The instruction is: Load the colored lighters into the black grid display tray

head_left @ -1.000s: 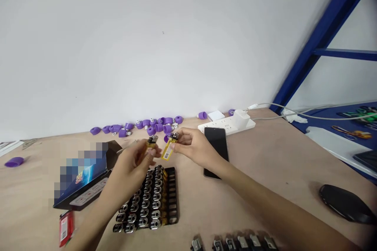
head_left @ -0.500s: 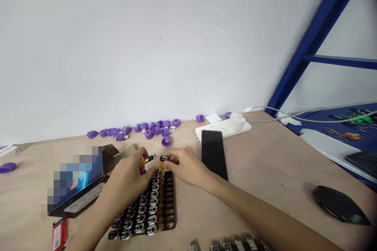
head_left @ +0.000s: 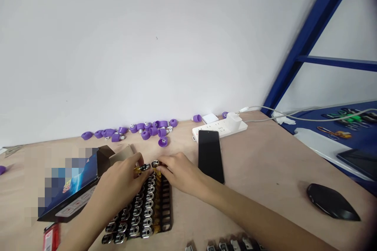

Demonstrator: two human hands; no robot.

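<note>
On the tan wooden worktop (head_left: pixel 265 164), a black slotted rack (head_left: pixel 166 204) sits near the front edge, packed with rows of yellow lighters with silver metal heads (head_left: pixel 141 213). Just above the rack's far end, the left hand (head_left: pixel 118 180) pinches a loose yellow lighter (head_left: pixel 141 168), while the right hand (head_left: pixel 182 172) closes on a second yellow lighter (head_left: pixel 155 164).

1. Phone (head_left: pixel 210 157): glossy black glass face.
2. Left of the phone, lighters (head_left: pixel 137 211): shiny metal heads, smooth plastic bodies, in a matt black plastic rack (head_left: pixel 167 204).
3. Beyond the phone, power strip (head_left: pixel 219 129): smooth white plastic.
4. Beneath the phone, tabletop (head_left: pixel 265 164): matt, fine-grained wood board.
</note>
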